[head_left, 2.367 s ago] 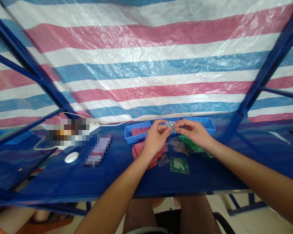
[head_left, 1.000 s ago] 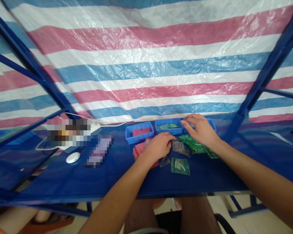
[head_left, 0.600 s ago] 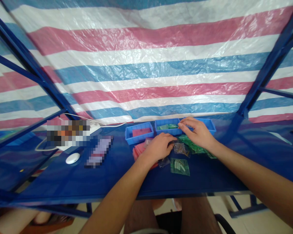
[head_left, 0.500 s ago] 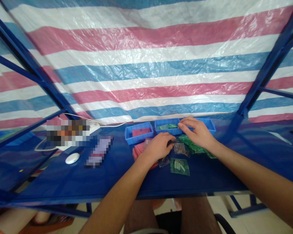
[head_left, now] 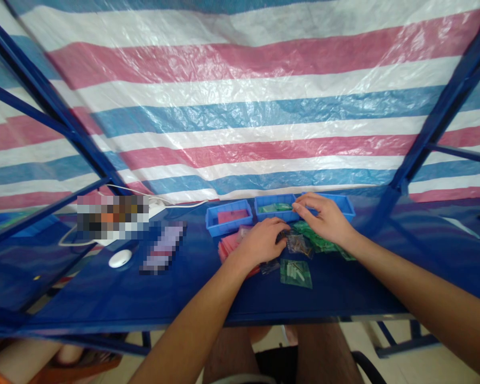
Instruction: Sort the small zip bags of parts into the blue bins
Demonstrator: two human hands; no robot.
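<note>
My left hand [head_left: 264,240] rests palm down over a pile of pink packets [head_left: 229,247]. Its fingers and thumb curl around something dark that I cannot make out. To the right of its thumb lies a small clear bag of screws [head_left: 299,245]. My right hand [head_left: 324,216] is above a heap of green packets [head_left: 319,239], thumb and forefinger drawn together at the right end of the middle blue bin [head_left: 275,215]. What they pinch, if anything, is too small to see. Nearer me, a green bag with white plugs and screws [head_left: 296,273] lies flat.
The left blue bin [head_left: 229,226] holds pink packets; another blue bin [head_left: 346,209] is partly behind my right hand. Leftward are a blurred phone-like item [head_left: 164,248], a white round case [head_left: 120,258] and a power strip [head_left: 157,209]. Blue frame posts [head_left: 432,112] flank the table.
Both hands hold nearly the same places. The fingers and thumb of my left hand have shifted slightly. The whole view has drifted a little.
</note>
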